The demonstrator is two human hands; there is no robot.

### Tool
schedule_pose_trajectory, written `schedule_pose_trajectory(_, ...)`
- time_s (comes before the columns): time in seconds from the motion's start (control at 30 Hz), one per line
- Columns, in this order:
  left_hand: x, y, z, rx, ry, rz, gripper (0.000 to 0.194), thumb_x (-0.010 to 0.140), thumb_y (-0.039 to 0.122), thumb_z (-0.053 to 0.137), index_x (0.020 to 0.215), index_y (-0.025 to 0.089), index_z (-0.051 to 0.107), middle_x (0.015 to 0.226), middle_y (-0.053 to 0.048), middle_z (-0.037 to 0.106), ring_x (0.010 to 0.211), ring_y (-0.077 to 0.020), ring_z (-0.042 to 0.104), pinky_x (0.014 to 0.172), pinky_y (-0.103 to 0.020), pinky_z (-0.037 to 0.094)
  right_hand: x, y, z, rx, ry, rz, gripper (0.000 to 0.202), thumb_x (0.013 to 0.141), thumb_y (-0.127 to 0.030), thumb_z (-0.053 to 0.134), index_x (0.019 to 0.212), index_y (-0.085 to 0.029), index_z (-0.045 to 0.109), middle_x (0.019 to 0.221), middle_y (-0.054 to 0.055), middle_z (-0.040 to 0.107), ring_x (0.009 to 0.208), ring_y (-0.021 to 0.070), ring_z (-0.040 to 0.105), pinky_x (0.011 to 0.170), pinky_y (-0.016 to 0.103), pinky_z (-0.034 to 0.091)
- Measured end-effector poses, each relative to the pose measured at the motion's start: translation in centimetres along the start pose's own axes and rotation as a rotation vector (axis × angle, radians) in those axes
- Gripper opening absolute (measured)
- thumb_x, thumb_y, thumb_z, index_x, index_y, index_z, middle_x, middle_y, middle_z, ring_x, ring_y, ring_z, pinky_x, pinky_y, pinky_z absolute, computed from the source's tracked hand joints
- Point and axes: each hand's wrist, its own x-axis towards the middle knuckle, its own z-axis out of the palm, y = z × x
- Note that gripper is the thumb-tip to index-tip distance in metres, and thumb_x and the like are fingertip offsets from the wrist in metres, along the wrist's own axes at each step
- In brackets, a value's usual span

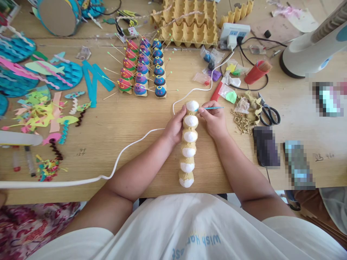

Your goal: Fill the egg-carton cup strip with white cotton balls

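In front of me a strip of egg-carton cups (pixel 189 143) runs lengthwise down the table, its bumps topped with white, clay-like caps. My left hand (pixel 175 124) grips the strip's far end from the left side. My right hand (pixel 216 119) pinches a thin blue stick (pixel 214 108) at the right of the topmost white cap (pixel 192 105); the stick's tip is close to that cap, and whether it touches cannot be made out. Beyond my hands stand several painted egg-carton strips (pixel 141 68) with coloured bumps and yellow-green stick feelers.
A white cable (pixel 143 137) crosses the table to a power strip (pixel 234 32). Scissors (pixel 268 112), a red cup of sticks (pixel 256 74), clay packets (pixel 229 94) and phones lie right. Paper cutouts (pixel 48 112) cover the left. Egg trays (pixel 188 23) stand behind.
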Motion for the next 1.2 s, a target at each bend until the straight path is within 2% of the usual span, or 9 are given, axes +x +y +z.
schedule_pose_trajectory(0.17,-0.1,0.1,0.1,0.005,0.003,-0.009,0.068,0.084,0.089,0.075,0.118,0.030,0.082,0.092,-0.011,0.086,0.110,-0.0447,0.083,0.097,-0.054,0.064,0.0,0.2,0.0,-0.003,0.002,-0.015,0.056,0.067,-0.067,0.104,0.079,-0.026,0.068,0.079,-0.003,0.066,0.071,0.0127,0.057,0.069,0.030,0.050)
schedule_pose_trajectory(0.3,0.1,0.0,-0.1,0.013,-0.024,0.008,0.062,0.084,0.087,0.077,0.110,0.031,0.083,0.090,-0.012,0.085,0.110,-0.0449,0.082,0.096,-0.054,0.064,-0.1,0.0,0.0,-0.016,-0.005,-0.031,0.054,0.069,-0.067,0.103,0.079,-0.026,0.069,0.081,-0.002,0.067,0.075,0.0140,0.058,0.072,0.031,0.050)
schedule_pose_trajectory(0.4,0.4,-0.1,-0.3,0.011,-0.021,0.031,0.055,0.084,0.083,0.081,0.103,0.031,0.082,0.094,-0.011,0.085,0.116,-0.0439,0.081,0.098,-0.053,0.063,-0.3,-0.4,0.0,-0.091,-0.007,-0.117,0.049,0.075,-0.066,0.100,0.078,-0.027,0.070,0.084,-0.001,0.065,0.082,0.0170,0.059,0.080,0.035,0.053)
schedule_pose_trajectory(0.5,0.7,-0.1,-0.4,-0.001,-0.014,0.036,0.054,0.084,0.082,0.083,0.101,0.031,0.083,0.098,-0.011,0.086,0.119,-0.0437,0.080,0.099,-0.052,0.062,-0.7,-0.9,-0.1,-0.231,-0.008,-0.255,0.039,0.083,-0.059,0.097,0.076,-0.028,0.072,0.087,0.002,0.063,0.089,0.0209,0.060,0.091,0.041,0.054)
schedule_pose_trajectory(0.6,0.9,-0.1,-0.6,-0.016,-0.021,0.029,0.055,0.083,0.083,0.083,0.101,0.031,0.083,0.094,-0.011,0.086,0.114,-0.0425,0.081,0.094,-0.050,0.063,-0.8,-0.9,-0.4,-0.284,-0.001,-0.320,0.038,0.082,-0.056,0.097,0.074,-0.029,0.073,0.088,0.003,0.061,0.094,0.0231,0.060,0.097,0.045,0.053)
schedule_pose_trajectory(0.7,1.1,-0.1,-0.9,-0.031,-0.035,0.001,0.056,0.081,0.084,0.083,0.102,0.032,0.083,0.089,-0.009,0.085,0.105,-0.0399,0.083,0.088,-0.048,0.063,-0.3,0.0,-0.6,-0.183,-0.008,-0.281,0.045,0.077,-0.062,0.099,0.074,-0.028,0.069,0.090,0.002,0.057,0.094,0.0223,0.059,0.098,0.043,0.052)
schedule_pose_trajectory(0.87,1.3,-0.1,-1.3,-0.015,-0.057,0.001,0.047,0.081,0.077,0.088,0.096,0.032,0.081,0.083,-0.007,0.083,0.097,-0.0370,0.083,0.085,-0.046,0.062,0.7,1.4,-1.0,0.017,-0.056,-0.151,0.054,0.070,-0.066,0.102,0.074,-0.026,0.066,0.088,-0.002,0.051,0.084,0.0162,0.051,0.085,0.034,0.045)
schedule_pose_trajectory(1.0,1.3,-0.1,-1.1,-0.009,-0.059,0.026,0.044,0.082,0.074,0.089,0.095,0.032,0.082,0.084,-0.007,0.084,0.100,-0.0379,0.082,0.086,-0.047,0.062,0.8,1.3,-1.0,-0.050,-0.080,-0.149,0.056,0.069,-0.067,0.102,0.073,-0.025,0.066,0.091,-0.001,0.048,0.086,0.0165,0.050,0.087,0.034,0.045)
schedule_pose_trajectory(1.2,1.0,-0.3,-0.7,-0.041,-0.054,0.007,0.049,0.082,0.077,0.087,0.102,0.033,0.084,0.088,-0.008,0.086,0.103,-0.0401,0.083,0.089,-0.049,0.063,0.7,1.0,-1.0,-0.121,-0.085,-0.166,0.059,0.072,-0.072,0.099,0.074,-0.024,0.064,0.093,-0.001,0.047,0.087,0.0166,0.050,0.088,0.034,0.047)
